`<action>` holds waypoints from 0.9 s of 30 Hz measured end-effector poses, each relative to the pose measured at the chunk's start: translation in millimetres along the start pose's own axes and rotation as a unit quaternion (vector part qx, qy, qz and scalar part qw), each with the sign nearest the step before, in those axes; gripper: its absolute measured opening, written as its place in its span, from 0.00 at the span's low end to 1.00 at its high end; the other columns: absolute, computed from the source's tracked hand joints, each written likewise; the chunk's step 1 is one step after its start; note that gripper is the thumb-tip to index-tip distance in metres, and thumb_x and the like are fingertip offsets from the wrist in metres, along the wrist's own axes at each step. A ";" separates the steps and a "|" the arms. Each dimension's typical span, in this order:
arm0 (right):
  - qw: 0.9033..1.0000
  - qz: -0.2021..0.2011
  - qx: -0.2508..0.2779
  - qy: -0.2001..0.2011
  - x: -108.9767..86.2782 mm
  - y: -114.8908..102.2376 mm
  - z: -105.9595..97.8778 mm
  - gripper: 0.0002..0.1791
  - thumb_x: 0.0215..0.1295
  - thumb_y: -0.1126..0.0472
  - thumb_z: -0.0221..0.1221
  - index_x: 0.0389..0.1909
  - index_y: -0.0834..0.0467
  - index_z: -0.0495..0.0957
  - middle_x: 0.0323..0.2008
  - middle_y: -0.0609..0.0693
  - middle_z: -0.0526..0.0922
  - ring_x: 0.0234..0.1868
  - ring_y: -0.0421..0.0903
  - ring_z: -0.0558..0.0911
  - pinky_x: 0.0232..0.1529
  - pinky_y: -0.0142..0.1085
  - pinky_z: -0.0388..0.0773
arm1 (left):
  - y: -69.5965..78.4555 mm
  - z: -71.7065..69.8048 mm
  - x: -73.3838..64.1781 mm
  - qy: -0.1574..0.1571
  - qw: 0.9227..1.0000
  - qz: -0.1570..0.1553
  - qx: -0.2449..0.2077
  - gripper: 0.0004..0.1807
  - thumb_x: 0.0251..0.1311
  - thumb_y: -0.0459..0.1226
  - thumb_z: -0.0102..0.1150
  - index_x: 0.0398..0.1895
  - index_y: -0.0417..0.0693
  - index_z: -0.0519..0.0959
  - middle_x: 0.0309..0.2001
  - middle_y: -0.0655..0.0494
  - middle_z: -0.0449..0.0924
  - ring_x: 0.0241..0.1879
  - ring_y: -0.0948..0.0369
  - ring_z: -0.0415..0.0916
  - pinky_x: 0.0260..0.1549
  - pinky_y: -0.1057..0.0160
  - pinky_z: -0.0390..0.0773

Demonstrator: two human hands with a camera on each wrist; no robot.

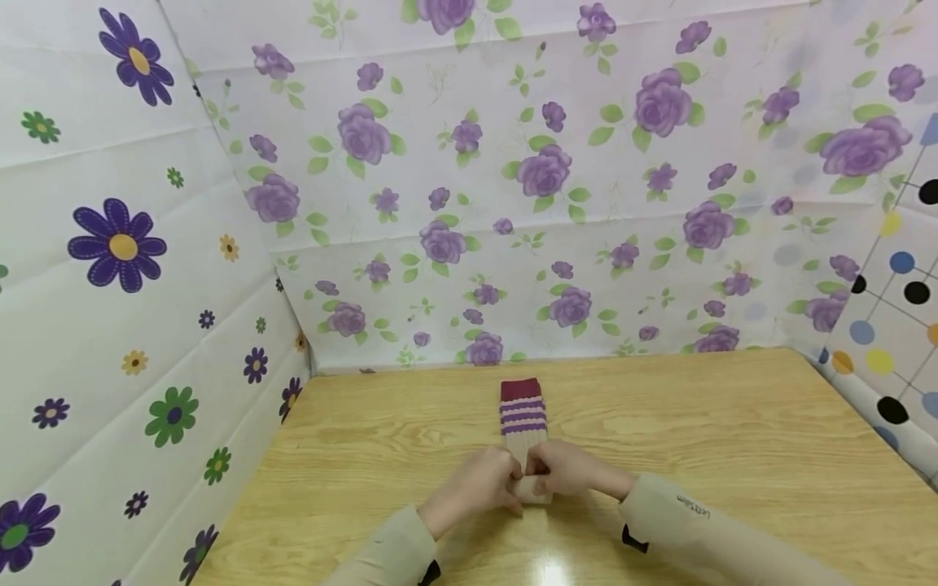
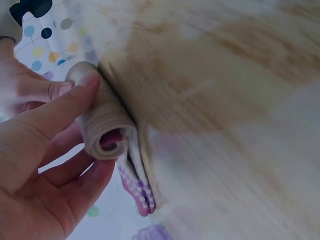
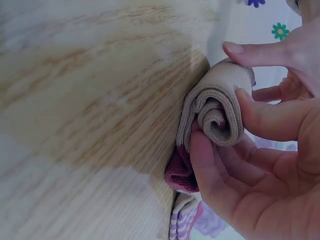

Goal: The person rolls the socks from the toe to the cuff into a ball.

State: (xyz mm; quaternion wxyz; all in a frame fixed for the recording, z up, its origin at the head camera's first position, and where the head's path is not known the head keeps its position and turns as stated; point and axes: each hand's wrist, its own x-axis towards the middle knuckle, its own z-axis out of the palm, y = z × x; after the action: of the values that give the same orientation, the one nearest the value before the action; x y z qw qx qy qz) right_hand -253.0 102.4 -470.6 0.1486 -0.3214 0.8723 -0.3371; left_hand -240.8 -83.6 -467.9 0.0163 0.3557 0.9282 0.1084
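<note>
On the wooden table lies a pair of beige socks (image 1: 526, 443) with purple stripes and a dark red end, stretched away from me. The near part is wound into a thick roll (image 2: 107, 112), and its spiral ends show in both wrist views. My left hand (image 1: 479, 480) pinches one end of the roll, thumb on top and fingers below. At the other end, my right hand (image 1: 575, 468) grips the roll between thumb and fingers. Beside the roll, a dark red patch (image 3: 181, 172) of sock bulges out in the right wrist view.
The wooden table (image 1: 696, 431) spreads to both sides of the socks. A white sheet with purple roses (image 1: 542, 171) hangs behind it. Sheets with daisies (image 1: 120, 248) and coloured dots (image 1: 901, 260) stand along the left and right sides.
</note>
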 end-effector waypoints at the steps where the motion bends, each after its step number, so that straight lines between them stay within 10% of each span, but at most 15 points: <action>1: 1.000 0.001 0.004 -0.002 0.2 -0.2 0.0 0.06 0.54 0.74 0.62 0.30 0.61 0.78 0.22 0.45 0.75 0.22 0.36 0.67 0.22 0.26 0.62 | 0.4 0.8 0.3 0.004 1.000 0.002 0.009 0.15 0.37 0.46 0.79 0.27 0.50 0.87 0.27 0.63 0.83 0.24 0.75 0.67 0.26 0.79 0.70; 18: 0.998 -0.005 -0.031 0.053 -2.7 -3.6 6.6 0.07 0.54 0.72 0.62 0.27 0.57 0.81 0.23 0.44 0.80 0.23 0.35 0.72 0.25 0.28 0.71 | 0.4 -1.9 8.2 -0.014 0.999 -0.013 -0.026 0.12 0.48 0.36 0.73 0.13 0.51 0.79 0.14 0.68 0.65 0.18 0.72 0.54 0.17 0.76 0.56; 27: 0.973 -0.105 -0.167 0.122 -7.8 -8.3 7.6 0.10 0.53 0.71 0.64 0.19 0.57 0.76 0.17 0.48 0.74 0.22 0.32 0.61 0.24 0.24 0.62 | -8.7 -11.0 19.0 -0.087 0.990 0.003 -0.112 0.29 0.56 0.33 0.67 0.10 0.51 0.56 0.12 0.65 0.44 0.15 0.71 0.41 0.16 0.74 0.45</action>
State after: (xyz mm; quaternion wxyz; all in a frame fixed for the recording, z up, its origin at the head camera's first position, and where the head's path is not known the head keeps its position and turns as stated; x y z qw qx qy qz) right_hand -239.7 99.1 -470.1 -0.0513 -0.3881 0.8893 -0.2367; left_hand -261.9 -79.4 -458.2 0.1369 0.3628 0.9039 0.1806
